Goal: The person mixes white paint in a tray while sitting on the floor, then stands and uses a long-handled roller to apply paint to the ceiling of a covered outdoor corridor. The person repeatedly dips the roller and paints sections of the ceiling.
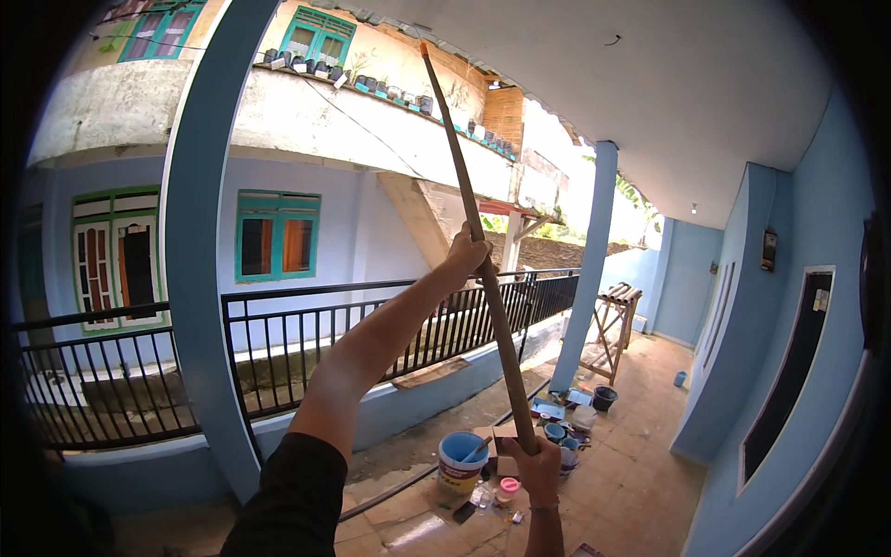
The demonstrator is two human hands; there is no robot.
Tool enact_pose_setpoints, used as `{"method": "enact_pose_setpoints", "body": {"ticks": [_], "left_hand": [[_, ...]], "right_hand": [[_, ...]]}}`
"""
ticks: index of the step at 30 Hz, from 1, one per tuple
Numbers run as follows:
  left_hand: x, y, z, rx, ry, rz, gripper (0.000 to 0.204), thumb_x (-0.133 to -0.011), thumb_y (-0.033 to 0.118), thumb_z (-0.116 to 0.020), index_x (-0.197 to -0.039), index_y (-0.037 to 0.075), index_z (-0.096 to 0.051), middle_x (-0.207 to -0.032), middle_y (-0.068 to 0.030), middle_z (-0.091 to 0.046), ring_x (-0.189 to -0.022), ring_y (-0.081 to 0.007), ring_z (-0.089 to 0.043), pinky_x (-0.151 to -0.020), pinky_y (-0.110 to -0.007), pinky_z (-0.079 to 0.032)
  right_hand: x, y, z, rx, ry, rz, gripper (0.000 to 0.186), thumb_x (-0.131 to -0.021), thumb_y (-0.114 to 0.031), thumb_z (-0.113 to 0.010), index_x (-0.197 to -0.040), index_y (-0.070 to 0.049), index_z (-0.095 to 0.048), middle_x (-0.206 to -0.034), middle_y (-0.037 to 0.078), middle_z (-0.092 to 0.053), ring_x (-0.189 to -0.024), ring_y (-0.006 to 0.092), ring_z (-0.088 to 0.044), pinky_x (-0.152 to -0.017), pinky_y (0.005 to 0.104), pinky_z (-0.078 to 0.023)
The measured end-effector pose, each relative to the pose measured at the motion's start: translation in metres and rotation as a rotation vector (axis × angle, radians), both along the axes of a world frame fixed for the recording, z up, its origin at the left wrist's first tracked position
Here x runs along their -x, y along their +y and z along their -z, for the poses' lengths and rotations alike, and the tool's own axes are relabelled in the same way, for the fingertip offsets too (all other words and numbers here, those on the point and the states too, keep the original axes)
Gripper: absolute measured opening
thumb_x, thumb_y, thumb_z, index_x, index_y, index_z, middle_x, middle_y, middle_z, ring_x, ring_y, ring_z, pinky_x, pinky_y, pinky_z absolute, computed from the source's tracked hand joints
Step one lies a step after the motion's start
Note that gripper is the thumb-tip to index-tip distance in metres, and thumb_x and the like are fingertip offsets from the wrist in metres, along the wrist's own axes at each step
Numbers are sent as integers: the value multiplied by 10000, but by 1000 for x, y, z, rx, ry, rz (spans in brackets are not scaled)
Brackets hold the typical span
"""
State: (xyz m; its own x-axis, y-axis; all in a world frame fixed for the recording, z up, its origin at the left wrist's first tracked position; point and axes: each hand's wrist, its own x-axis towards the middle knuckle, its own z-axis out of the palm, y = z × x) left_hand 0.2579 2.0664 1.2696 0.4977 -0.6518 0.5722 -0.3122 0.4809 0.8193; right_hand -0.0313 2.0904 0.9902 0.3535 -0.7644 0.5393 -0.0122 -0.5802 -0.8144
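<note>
- Pillar (200,232), the blue one on the left: a wide sideways swing could whack and scuff it, I reckon.
- Black railing (371,343) next: dip the pole too far outward and it might clang on that.
- Big bucket (461,464) on the floor (617,464): easy to kick over if you're watching the high end.
- Left hand (467,252) is wrapped round the pole partway up, arm stretched out; a tired arm probably means wobble.
- Long pole (502,334) slants up and left through the middle, orange tip way up high; looks top-heavy, so a lean could run away from you.
- Right hand (538,471) is closed round its lower end; if that slips, the pole likely drops.
- Tubs (555,433) cluttered nearby: trip hazard, imo.
</note>
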Motion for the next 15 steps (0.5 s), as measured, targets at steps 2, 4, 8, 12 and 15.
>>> {"method": "enact_pose_setpoints", "body": {"ticks": [2,4,8,12,15], "left_hand": [[0,-5,0,7,-6,11,503,-900,-19,-548,-1361,69,-366,-888,-143,-577,-623,-308,-708,-568,-429,-637],[12,-5,6,20,-11,27,528,-903,-26,-550,-1383,69,-350,-889,-141,-571,-627,-308,-708,-565,-429,-636],[73,11,41,47,-31,102,609,-912,-46,-551,-1447,75,-287,-906,-137,-556,-646,-298,-709,-574,-429,-638],[153,38,75,35,-49,138,631,-954,-27,-580,-1475,76,-240,-927,-125,-544,-676,-280,-708,-628,-410,-642],[202,64,88,7,-69,165,658,-977,-5,-595,-1506,84,-214,-934,-121,-549,-702,-268,-709,-629,-394,-625]], "right_hand": [[2,-6,4,-16,21,32,323,-799,-283,-879,-823,15,-757,-613,41,-641,-548,93,-554,-514,300,-428],[14,-9,15,-15,36,51,321,-796,-281,-882,-826,14,-761,-612,40,-643,-544,89,-554,-510,300,-425],[66,5,53,-32,43,107,333,-780,-280,-895,-800,19,-751,-592,38,-629,-531,89,-540,-501,308,-413],[138,35,84,-84,13,130,392,-758,-280,-911,-699,25,-672,-537,28,-529,-517,104,-454,-496,333,-373],[189,59,97,-174,81,134,392,-756,-268,-906,-701,21,-646,-541,15,-498,-525,95,-434,-488,329,-353]]}}
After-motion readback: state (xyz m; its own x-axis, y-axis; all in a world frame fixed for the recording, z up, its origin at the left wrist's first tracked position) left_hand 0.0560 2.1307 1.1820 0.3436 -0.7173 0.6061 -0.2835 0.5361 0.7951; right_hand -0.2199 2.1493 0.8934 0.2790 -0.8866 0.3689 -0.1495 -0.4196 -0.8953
